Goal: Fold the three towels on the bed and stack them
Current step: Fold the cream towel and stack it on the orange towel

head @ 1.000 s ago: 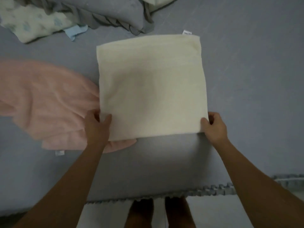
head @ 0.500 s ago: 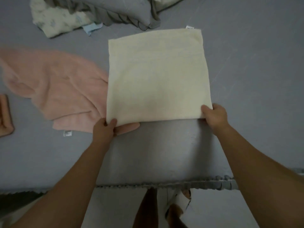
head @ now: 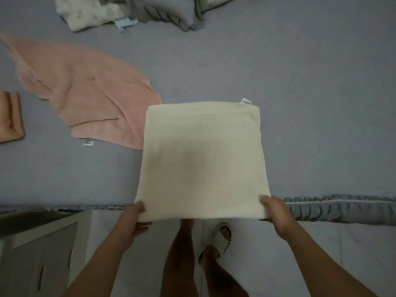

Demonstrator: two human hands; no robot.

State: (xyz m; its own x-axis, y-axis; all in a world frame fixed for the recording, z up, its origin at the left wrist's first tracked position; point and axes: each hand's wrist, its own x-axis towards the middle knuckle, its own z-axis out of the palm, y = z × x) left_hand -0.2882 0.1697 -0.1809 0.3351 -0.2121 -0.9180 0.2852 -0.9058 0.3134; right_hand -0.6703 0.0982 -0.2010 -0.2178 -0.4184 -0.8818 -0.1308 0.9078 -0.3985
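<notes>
A cream towel (head: 202,159), folded into a square, reaches from the grey bed (head: 300,82) out past its front edge. My left hand (head: 134,221) pinches its near left corner and my right hand (head: 276,213) pinches its near right corner. A white label sticks out at the towel's far right corner. A pink towel (head: 85,91) lies spread and rumpled on the bed to the left, touching the cream towel's left side. At the far left edge an orange folded towel (head: 9,118) is partly cut off by the frame.
Grey pillows (head: 167,11) and a pale patterned cloth (head: 90,13) lie at the back of the bed. The bed's frilled edge (head: 342,207) runs across the frame. A white cabinet (head: 40,243) stands at lower left. My legs and a white slipper (head: 222,234) are on the floor below.
Both hands have drawn the cream towel towards me, so its near edge now hangs past the bed's front edge. It has come off most of the pink towel.
</notes>
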